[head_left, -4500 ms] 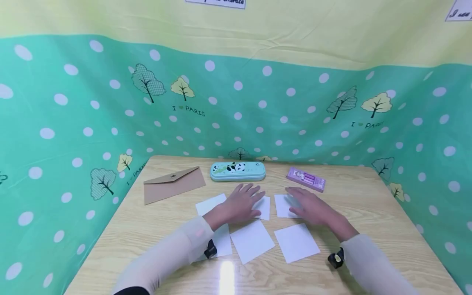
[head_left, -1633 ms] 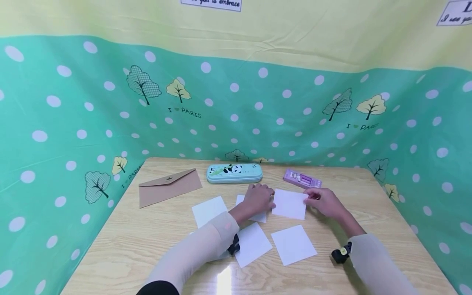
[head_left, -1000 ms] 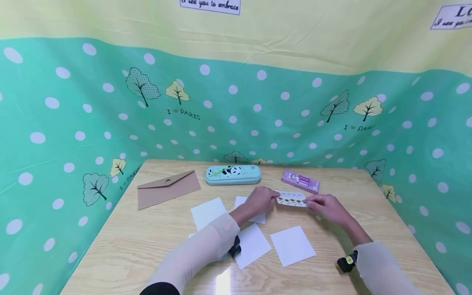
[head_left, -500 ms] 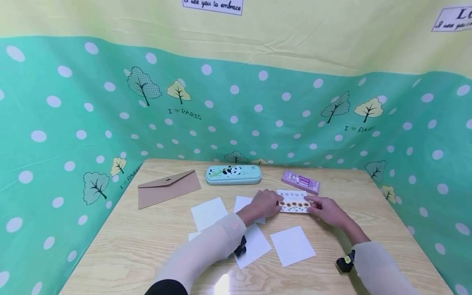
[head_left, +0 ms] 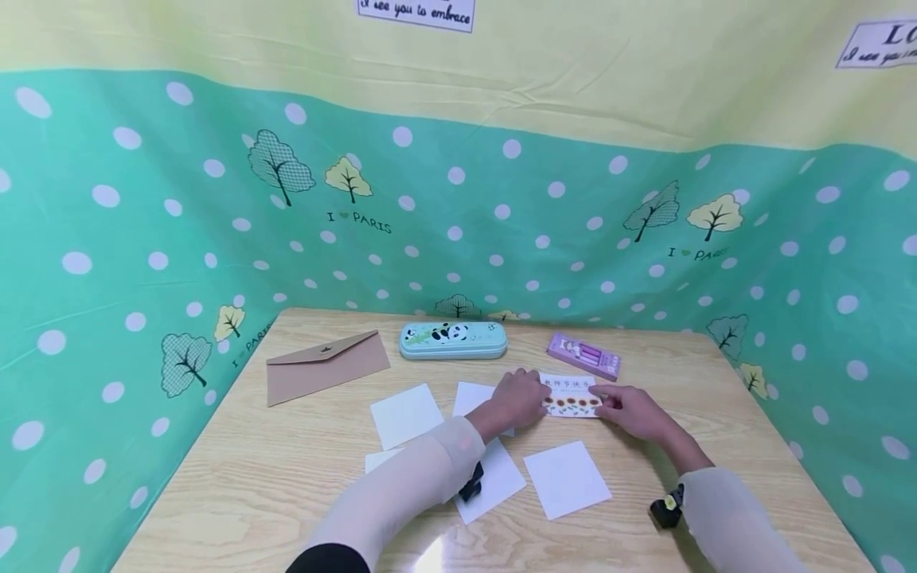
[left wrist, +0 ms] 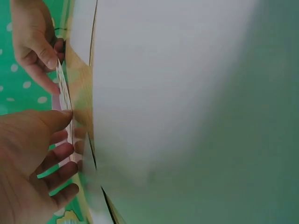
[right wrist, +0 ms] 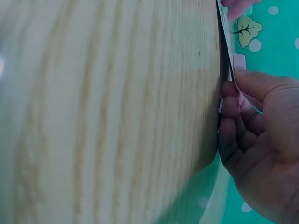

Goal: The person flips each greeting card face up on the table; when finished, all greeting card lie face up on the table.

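Observation:
A small printed greeting card (head_left: 570, 396), with a row of sunflowers and a line of characters, lies or hovers just above the table at centre right. My left hand (head_left: 517, 399) pinches its left edge, and my right hand (head_left: 634, 410) pinches the right edge. In the left wrist view the card (left wrist: 64, 88) is seen nearly edge-on between both hands. The right wrist view shows the thumb and fingers of my right hand (right wrist: 266, 121) on the card's edge. Blank white cards lie around: one (head_left: 407, 415) left, one (head_left: 567, 479) in front, others partly under my left arm.
At the back stand a turquoise panda pencil case (head_left: 453, 341) and a purple box of pens (head_left: 583, 356). A brown envelope (head_left: 328, 371) lies at the left. A polka-dot curtain (head_left: 458, 207) hangs behind the wooden table (head_left: 236, 477).
Both hands, at first spread over the cards, took hold of the rear right card. They lifted it, turned its white side under to show the printed face, and lowered it.

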### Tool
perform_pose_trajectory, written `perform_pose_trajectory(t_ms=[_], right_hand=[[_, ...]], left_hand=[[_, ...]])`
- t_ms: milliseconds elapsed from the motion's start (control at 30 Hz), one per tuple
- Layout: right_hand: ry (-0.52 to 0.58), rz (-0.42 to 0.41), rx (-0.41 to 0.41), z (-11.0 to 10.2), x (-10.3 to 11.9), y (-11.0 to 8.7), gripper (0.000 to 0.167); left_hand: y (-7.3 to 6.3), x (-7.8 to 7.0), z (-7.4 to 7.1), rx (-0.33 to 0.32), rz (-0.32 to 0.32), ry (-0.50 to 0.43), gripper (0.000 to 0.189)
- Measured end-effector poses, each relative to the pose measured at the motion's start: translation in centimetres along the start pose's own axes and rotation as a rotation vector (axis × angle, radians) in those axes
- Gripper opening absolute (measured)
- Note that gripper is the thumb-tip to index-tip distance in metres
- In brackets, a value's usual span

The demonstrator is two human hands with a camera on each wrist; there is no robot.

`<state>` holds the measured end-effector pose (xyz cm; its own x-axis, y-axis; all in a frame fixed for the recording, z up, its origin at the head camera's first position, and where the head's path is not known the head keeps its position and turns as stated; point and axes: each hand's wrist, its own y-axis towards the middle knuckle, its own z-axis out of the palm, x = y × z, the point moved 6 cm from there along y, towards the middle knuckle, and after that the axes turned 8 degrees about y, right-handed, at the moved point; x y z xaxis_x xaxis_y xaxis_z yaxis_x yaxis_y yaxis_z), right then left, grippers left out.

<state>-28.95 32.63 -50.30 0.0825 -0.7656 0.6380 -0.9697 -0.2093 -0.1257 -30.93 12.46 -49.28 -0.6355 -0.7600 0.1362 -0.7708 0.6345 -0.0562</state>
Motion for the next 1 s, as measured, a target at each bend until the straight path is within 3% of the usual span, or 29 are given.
perform_pose_trajectory(t_ms=[567, 800, 1000], right_hand=[[-0.070, 0.044, 0.011, 0.3, -0.1, 0.3, 0.046], [-0.052, -0.019, -0.022, -0.3, 0.4, -0.2, 0.045], [-0.042, -0.078, -0.035, -0.6, 1.2, -1.3, 0.038]], left_hand=[[-0.3, -0.2, 0.0, 0.017, -0.014, -0.007, 0.037], [-0.2, -0.2, 0.1, 0.030, -0.008, -0.034, 0.040], [-1.5, -0.3, -0.1, 0.005, 0.026, -0.056, 0.043]])
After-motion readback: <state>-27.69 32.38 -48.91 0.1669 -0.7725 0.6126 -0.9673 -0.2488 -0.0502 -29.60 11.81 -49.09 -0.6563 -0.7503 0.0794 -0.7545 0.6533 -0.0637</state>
